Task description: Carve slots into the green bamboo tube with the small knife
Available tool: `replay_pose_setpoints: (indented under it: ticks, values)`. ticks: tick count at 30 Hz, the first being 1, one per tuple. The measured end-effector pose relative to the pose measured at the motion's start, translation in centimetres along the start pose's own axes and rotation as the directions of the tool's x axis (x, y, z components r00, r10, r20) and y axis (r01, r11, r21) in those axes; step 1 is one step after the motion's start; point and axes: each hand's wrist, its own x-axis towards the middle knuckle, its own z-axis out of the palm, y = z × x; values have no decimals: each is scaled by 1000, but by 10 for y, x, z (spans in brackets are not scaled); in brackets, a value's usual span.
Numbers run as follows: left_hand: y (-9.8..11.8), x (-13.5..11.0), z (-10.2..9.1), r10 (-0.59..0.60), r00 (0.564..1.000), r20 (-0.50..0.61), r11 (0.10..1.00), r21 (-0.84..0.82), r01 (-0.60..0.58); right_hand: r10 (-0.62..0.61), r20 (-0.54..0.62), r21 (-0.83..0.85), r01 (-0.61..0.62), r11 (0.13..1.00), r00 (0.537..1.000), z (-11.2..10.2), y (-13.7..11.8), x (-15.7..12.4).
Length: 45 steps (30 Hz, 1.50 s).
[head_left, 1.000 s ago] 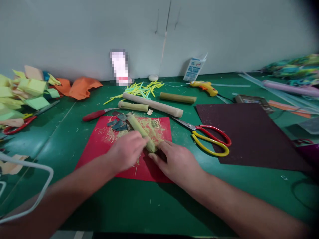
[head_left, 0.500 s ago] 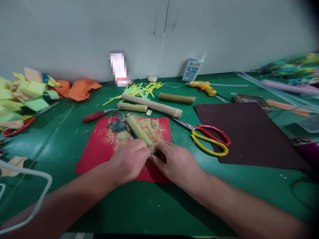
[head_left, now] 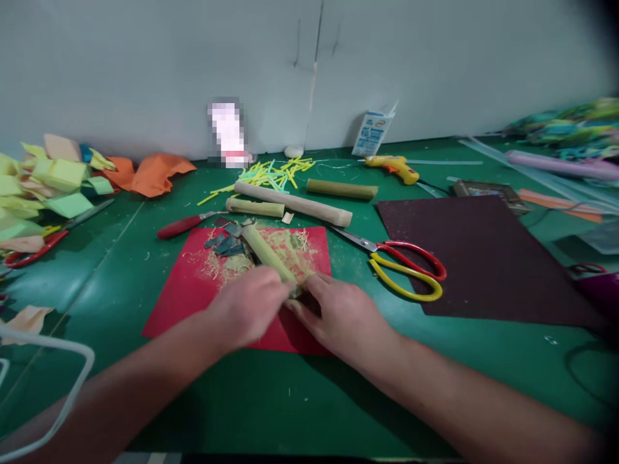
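A pale green bamboo stick (head_left: 264, 252) lies slanted on a red sheet (head_left: 191, 293) strewn with shavings and dark scraps (head_left: 227, 245). My left hand (head_left: 249, 306) is closed round the stick's near end. My right hand (head_left: 341, 316) rests beside it with fingers curled against the same end; what they pinch is hidden.
Red-and-yellow scissors (head_left: 403, 270) lie right of the sheet, beside a dark brown sheet (head_left: 483, 258). Behind it lie a red-handled knife (head_left: 186, 224), several bamboo and wooden rods (head_left: 294, 204), cut straws (head_left: 271, 173) and a yellow glue gun (head_left: 391, 167). Coloured paper (head_left: 58, 180) is piled at the left.
The stick's near end slid slightly toward me and my hands closed in together on it. The view shifted a little.
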Motion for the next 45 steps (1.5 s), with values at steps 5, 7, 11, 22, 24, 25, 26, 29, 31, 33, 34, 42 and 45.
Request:
replay_pose_setpoints:
  ticks: [5, 7, 11, 22, 24, 25, 26, 29, 31, 33, 34, 42, 45]
  values:
    - [3, -1, 0, -21, 1000, 24, 1000, 1, 21, -10, -15, -9, 9, 1000, 1000, 0, 0, 0]
    - [2, 0, 0, -4, 999, 37, 1000, -24, 5, -11, -22, -9, 11, 1000, 1000, 0, 0, 0]
    - [-6, 0, 0, -56, 996, -63, 998, -5, 55, -9, -25, -6, 8, 1000, 1000, 0, -1, 0]
    - [-5, 0, 3, -80, 994, -78, 996, -53, 76, -57, -90, 12, 58, 998, 994, 5, 3, 1]
    - [-4, 1, 4, -81, 994, -75, 995, -57, 76, -52, -83, 17, 54, 998, 995, 5, 3, 2]
    - [-3, 1, 4, -81, 994, -77, 995, -60, 77, -50, -79, 15, 52, 999, 996, 5, 3, 2]
    - [-2, 1, 4, -81, 994, -78, 995, -64, 76, -50, -78, 11, 51, 999, 996, 5, 3, 2]
    - [6, -1, 5, -64, 997, -53, 994, -88, 60, -66, -93, 1, 66, 998, 994, 7, 3, 2]
    - [11, -2, 5, -25, 1000, 9, 994, -108, 26, -67, -97, -11, 66, 998, 993, 8, 4, 2]
    - [11, -3, 4, 30, 997, 71, 994, -110, -22, -60, -88, -28, 58, 998, 994, 8, 5, 1]
    - [9, -2, 4, 44, 996, 73, 994, -98, -37, -59, -82, -32, 56, 998, 995, 8, 5, 1]
    - [-5, 2, 3, -4, 999, 44, 998, -60, 6, -58, -59, 2, 58, 998, 997, 6, 4, 1]
    - [-1, 2, 3, -29, 999, -21, 999, -42, 28, -66, -61, -6, 66, 998, 996, 6, 3, 1]
